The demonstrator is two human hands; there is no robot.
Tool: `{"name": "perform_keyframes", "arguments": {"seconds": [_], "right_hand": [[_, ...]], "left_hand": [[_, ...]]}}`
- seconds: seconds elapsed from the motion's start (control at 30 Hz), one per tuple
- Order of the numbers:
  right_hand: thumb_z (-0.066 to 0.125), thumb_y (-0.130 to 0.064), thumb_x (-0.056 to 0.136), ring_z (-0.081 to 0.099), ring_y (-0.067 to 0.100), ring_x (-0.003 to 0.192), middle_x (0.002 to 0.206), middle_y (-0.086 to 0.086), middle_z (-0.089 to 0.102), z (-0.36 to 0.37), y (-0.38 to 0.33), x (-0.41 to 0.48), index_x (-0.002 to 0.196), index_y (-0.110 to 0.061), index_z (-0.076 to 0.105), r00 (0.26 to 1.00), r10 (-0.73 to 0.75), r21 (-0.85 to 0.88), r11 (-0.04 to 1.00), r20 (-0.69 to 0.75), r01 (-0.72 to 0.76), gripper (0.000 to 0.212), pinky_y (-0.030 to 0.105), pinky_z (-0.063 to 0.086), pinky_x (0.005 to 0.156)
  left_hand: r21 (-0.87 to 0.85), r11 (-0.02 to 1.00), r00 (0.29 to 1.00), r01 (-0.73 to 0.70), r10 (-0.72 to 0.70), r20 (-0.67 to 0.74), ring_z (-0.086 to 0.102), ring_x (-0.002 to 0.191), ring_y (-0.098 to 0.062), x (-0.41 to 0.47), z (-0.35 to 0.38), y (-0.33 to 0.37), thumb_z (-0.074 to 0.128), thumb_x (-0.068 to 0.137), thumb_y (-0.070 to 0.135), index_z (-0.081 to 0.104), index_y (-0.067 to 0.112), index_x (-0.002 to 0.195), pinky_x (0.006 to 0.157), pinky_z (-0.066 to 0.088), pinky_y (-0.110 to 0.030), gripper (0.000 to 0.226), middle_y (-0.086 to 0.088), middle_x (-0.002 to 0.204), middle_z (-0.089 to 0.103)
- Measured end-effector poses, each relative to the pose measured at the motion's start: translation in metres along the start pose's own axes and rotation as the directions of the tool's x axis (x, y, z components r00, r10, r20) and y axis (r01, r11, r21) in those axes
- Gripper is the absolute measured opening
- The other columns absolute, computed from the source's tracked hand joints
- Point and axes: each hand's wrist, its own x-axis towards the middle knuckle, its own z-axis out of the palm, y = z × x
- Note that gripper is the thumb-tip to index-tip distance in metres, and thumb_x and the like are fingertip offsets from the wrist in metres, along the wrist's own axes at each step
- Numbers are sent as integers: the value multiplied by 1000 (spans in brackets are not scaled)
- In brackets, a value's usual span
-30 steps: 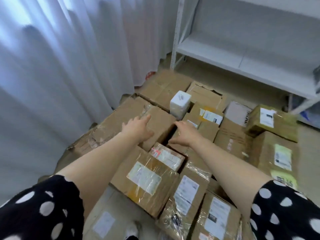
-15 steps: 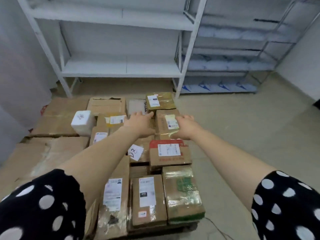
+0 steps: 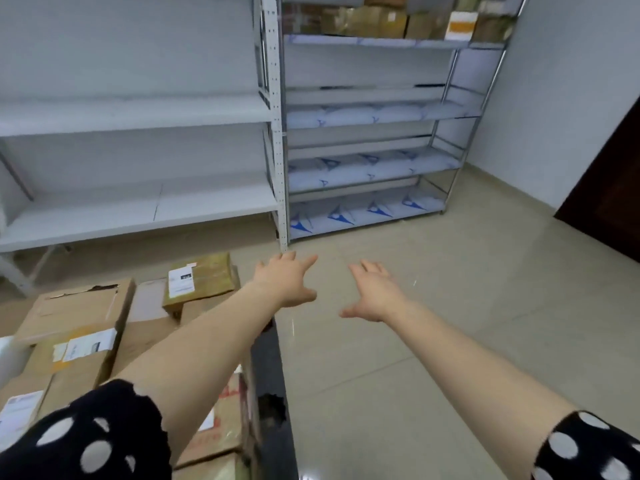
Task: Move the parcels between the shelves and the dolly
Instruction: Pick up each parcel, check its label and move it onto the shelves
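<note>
Our left hand (image 3: 285, 280) and right hand (image 3: 372, 293) hang outstretched over the tiled floor (image 3: 450, 323), fingers spread, grasping nothing. Cardboard parcels (image 3: 79, 327) sit at eight o'clock on the dark dolly (image 3: 272, 382). White shelves (image 3: 138, 216) stand at eleven o'clock, a metal rack (image 3: 363, 168) at twelve.

**Cardboard, Steel and Shiny Tile**

My parcels (image 3: 79, 313) are matt brown cardboard with white paper labels (image 3: 180, 281); one olive box (image 3: 211, 271) is wrapped in glossy tape. The dolly edge (image 3: 270, 368) looks dull black and chipped. The white shelving (image 3: 138, 209) is painted metal, the rack (image 3: 450, 81) beside it bright steel tube. The floor (image 3: 433, 323) is glossy tile. My sleeve (image 3: 86, 438) is spotted cloth.
</note>
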Motion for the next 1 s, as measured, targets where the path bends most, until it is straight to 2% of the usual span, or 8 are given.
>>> {"name": "perform_keyframes", "arguments": {"seconds": [0.13,0.27,0.37,0.43,0.57,0.67,0.8,1.0], "right_hand": [[72,-54,74,20,28,142,153,10,26,-46,102,36,147,-14,25,999,45,-23,999,-21,-45,96,38,20,116],[69,-58,76,17,28,144,153,9,27,-81,167,73,146,-12,27,997,62,-21,998,-41,-62,94,38,18,116],[65,-58,79,16,29,144,154,8,26,-105,198,105,147,-12,26,996,60,2,998,-64,-60,91,39,18,116],[63,-57,81,17,29,144,154,7,26,-125,214,132,147,-12,26,993,51,5,999,-103,-50,88,39,19,116],[61,-57,83,17,28,144,156,7,23,-171,240,201,148,-13,24,983,12,0,1000,-184,-12,87,40,19,117],[59,-57,85,19,28,144,155,9,25,-210,256,263,148,-12,24,971,-26,-21,1000,-236,22,85,41,22,116],[55,-52,90,18,27,144,157,9,20,-269,263,365,151,-10,18,963,-33,35,998,-266,44,82,39,22,116],[42,-37,100,31,29,138,153,11,26,-344,255,516,148,-9,24,943,-80,177,974,-324,144,58,41,34,108]], "left_hand": [[-14,1000,1000,-26,26,3,23,142,-28,71,-23,83,56,87,48,11,38,151,114,24,-48,79,-7,156,22],[33,998,999,-49,49,1,30,139,-28,129,-49,132,56,88,48,9,36,152,112,31,-45,80,-8,155,24],[41,997,997,-58,60,-41,44,130,-25,174,-75,153,54,89,46,11,31,152,101,43,-39,78,-4,148,38],[49,998,995,-48,52,-85,48,125,-25,203,-92,164,53,89,46,11,26,152,96,45,-37,78,-3,141,47],[68,997,985,-30,41,-165,55,111,-25,277,-129,177,54,88,47,10,23,152,88,50,-38,82,-4,126,57],[82,996,973,-27,45,-225,51,118,-27,341,-170,179,55,87,48,10,23,152,91,48,-39,83,-5,132,53],[110,993,955,-32,63,-290,46,127,-26,430,-230,166,52,91,47,6,24,153,96,46,-40,80,-3,144,45],[119,993,948,-8,46,-314,43,131,-28,573,-324,133,50,94,32,23,17,150,103,40,-39,64,-9,147,42]]}}
